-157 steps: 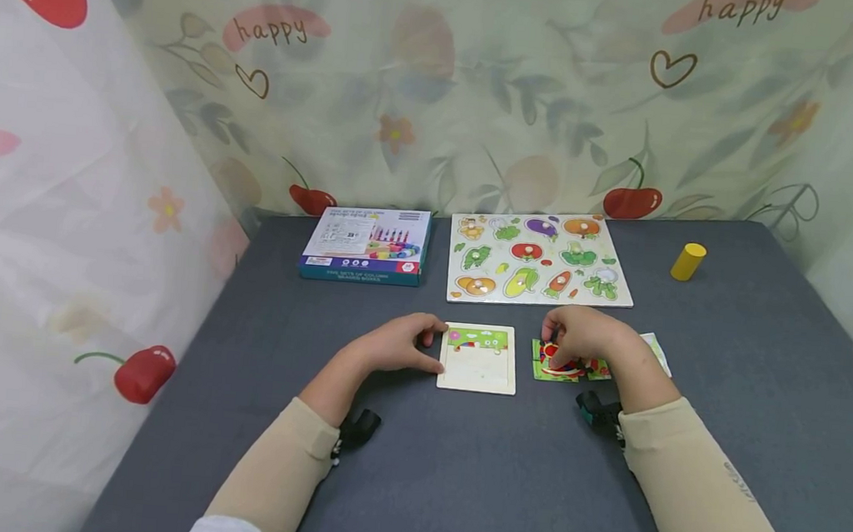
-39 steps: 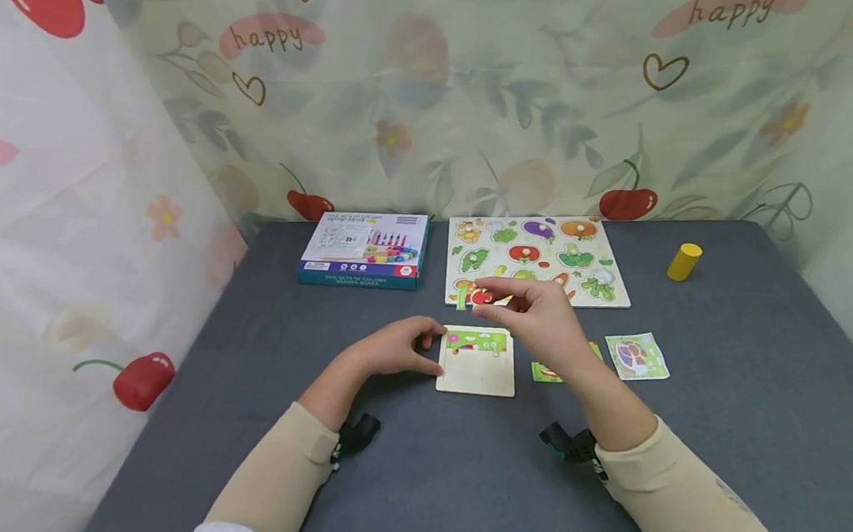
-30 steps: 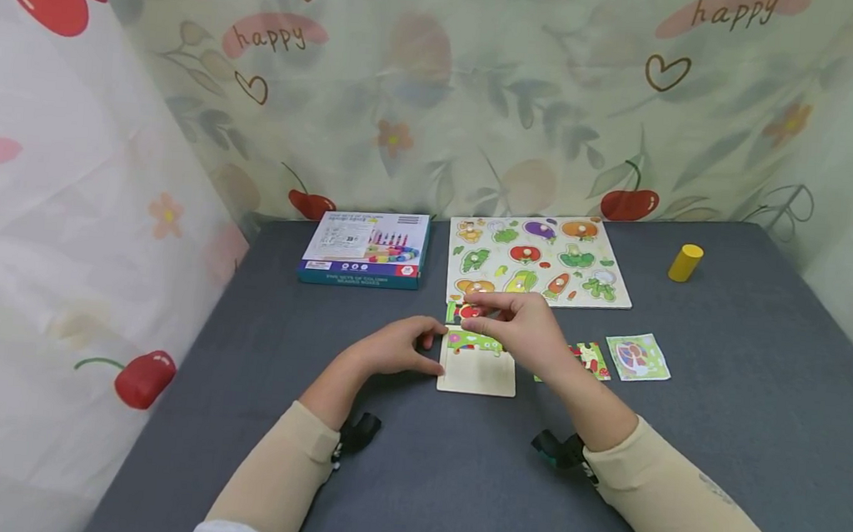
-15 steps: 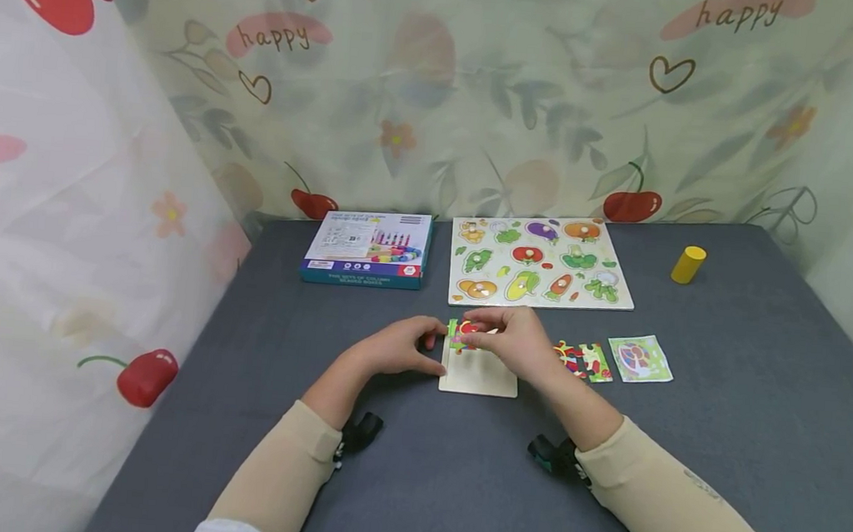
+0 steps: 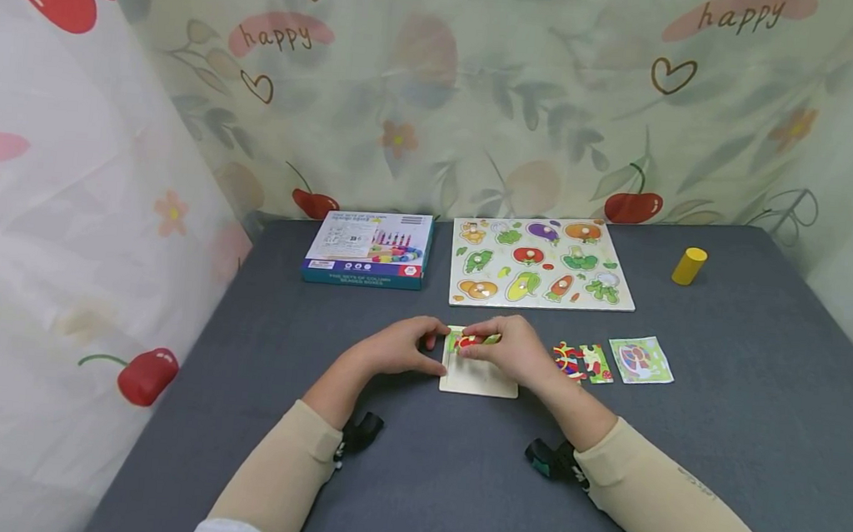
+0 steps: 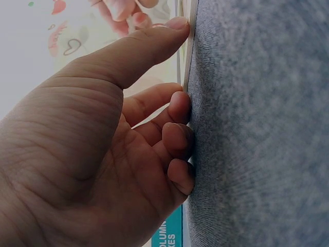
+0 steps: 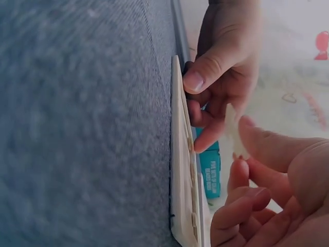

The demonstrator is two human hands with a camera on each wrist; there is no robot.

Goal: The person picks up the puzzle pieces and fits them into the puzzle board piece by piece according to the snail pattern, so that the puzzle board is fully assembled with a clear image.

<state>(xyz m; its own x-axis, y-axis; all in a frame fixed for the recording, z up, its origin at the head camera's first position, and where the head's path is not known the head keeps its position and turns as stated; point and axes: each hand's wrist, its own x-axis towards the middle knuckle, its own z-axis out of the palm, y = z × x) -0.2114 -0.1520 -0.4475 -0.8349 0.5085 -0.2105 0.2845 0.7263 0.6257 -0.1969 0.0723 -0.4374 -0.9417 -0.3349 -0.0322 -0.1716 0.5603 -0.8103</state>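
Observation:
A shallow wooden puzzle tray (image 5: 479, 380) lies flat on the grey table, with green picture pieces along its far end. At its left edge, my left hand (image 5: 399, 349) touches the frame with thumb and forefinger spread apart; the other fingers are loosely bent beside it. Above the tray's far part, my right hand (image 5: 513, 354) pinches a red-and-green puzzle piece (image 5: 468, 341) between thumb and fingers. In the right wrist view this piece (image 7: 234, 133) stands tilted, apart from the tray. Just right of that hand lie loose puzzle pieces (image 5: 596, 364), partly hidden by the wrist.
A small picture card (image 5: 640, 360) lies right of the loose pieces. Behind the tray are a white vegetable peg board (image 5: 543, 263) and a blue-and-white box (image 5: 368, 249). A yellow cylinder (image 5: 689, 267) stands at the far right. Printed curtains (image 5: 470, 94) rise behind the table.
My right hand has taken the red-and-green piece from the loose pieces, carried it left past the vegetable board, and lowered it over the tray's far part. The left hand has stayed put.

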